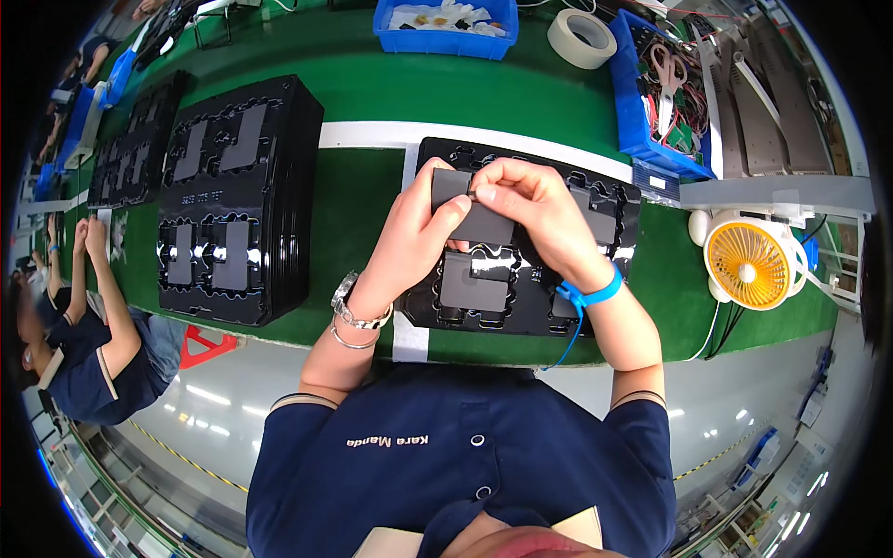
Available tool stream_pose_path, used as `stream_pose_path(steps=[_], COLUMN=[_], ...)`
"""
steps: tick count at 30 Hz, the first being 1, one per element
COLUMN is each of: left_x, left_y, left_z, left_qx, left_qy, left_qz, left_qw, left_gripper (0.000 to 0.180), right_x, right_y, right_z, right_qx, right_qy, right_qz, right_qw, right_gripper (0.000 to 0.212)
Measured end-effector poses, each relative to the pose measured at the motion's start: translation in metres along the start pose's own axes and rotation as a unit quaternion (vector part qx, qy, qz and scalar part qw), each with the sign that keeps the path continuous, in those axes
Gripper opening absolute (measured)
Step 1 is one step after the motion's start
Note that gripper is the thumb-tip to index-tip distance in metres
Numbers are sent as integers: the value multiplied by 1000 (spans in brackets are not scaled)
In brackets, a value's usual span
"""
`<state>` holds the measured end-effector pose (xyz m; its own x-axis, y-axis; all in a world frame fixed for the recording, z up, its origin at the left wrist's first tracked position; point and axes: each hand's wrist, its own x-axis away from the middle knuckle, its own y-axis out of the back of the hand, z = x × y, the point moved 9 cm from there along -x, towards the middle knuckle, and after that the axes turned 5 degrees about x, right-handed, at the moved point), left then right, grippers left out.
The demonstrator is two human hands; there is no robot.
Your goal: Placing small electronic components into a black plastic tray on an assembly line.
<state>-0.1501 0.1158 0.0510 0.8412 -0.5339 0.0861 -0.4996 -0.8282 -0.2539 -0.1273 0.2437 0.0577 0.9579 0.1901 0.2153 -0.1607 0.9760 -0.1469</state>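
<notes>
Both my hands are together over a black moulded tray [439, 149], holding a dark grey, flat, notched part [487, 227]. My left hand [419, 216] grips its left side, thumb lying across the face. At the notch in the upper edge, the thumb and forefinger of my right hand [549, 216] are pinched closed on the part; any small detail between the fingertips is too small to make out. Similar grey parts sit in the tray's recesses, one grey part [473, 285] just below my hands. A blue strap [592, 294] with a cord circles my right wrist.
Left of the tray is a tall stack of black trays [299, 186] with grey parts on top. Along the far side are a blue bin [446, 46], a tape roll [582, 39] and a blue box [634, 130] with scissors and wires. A yellow fan [747, 264] stands right. People work at left.
</notes>
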Motion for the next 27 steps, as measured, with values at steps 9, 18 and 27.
stream_pose_path(steps=[9,18,27], left_x=[0,-7,-5], left_y=[11,2,-4], left_z=[-10,-17,-35], left_qx=[-126,-397,-453], left_qy=[-63,-161,-263], left_qz=[-25,-59,-113], left_qw=[990,902,844], left_gripper=[18,31,32], right_x=[45,64,56], right_y=[75,93,90], right_z=[80,28,53], right_qx=[439,623,494], right_qy=[97,108,44], right_qz=[-185,-198,-174], right_qw=[874,749,851], right_gripper=[18,23,22])
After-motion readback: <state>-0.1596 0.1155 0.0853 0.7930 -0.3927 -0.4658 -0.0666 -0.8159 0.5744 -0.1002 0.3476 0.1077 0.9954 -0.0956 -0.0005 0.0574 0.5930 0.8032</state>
